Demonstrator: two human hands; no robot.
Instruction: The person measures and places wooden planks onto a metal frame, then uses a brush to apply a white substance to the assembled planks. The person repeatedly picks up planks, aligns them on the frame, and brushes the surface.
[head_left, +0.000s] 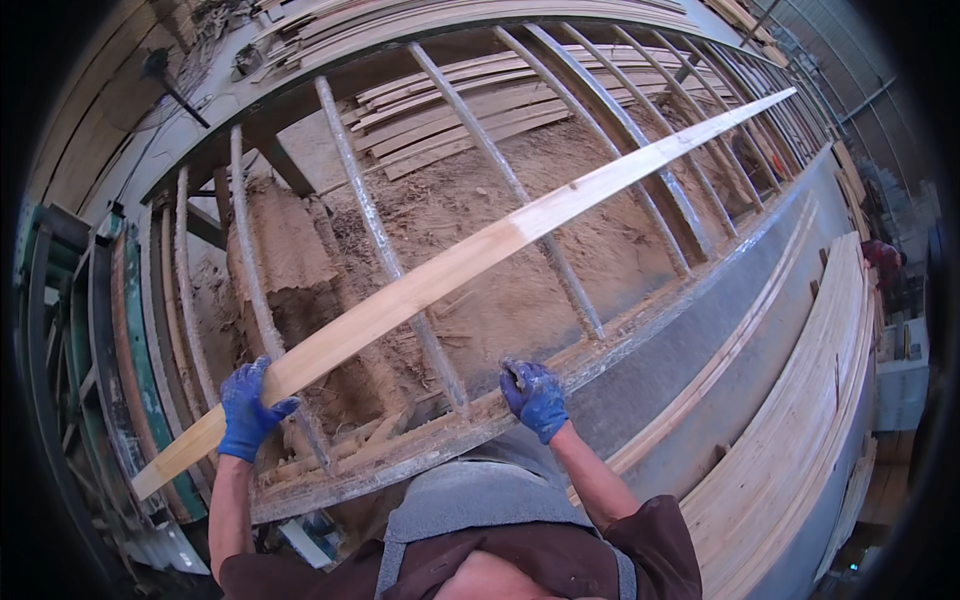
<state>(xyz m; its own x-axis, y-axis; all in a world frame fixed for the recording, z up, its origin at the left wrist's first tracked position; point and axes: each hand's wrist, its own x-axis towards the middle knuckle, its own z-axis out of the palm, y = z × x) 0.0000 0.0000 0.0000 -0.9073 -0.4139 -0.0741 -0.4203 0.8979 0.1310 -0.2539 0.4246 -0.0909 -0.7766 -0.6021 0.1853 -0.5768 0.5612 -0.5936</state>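
A long pale wooden board (420, 290) lies slantwise across the bars of a metal roller frame (385, 240), from the near left to the far right. Part of its length is whiter than the rest. My left hand (250, 405), in a blue glove, is closed on the board close to its left end, with the thumb toward the right. My right hand (535, 395), gloved in blue too, is curled above the near rail (570, 375), apart from the board. Nothing shows in its bent fingers.
Sawdust (480, 300) heaps beneath the bars. Stacked boards (470, 105) lie beyond and under the frame. To my right are a long board stack (800, 390) and thin strips (725, 345). Green metal machinery (75, 340) stands at left. Another person (882, 262) is at far right.
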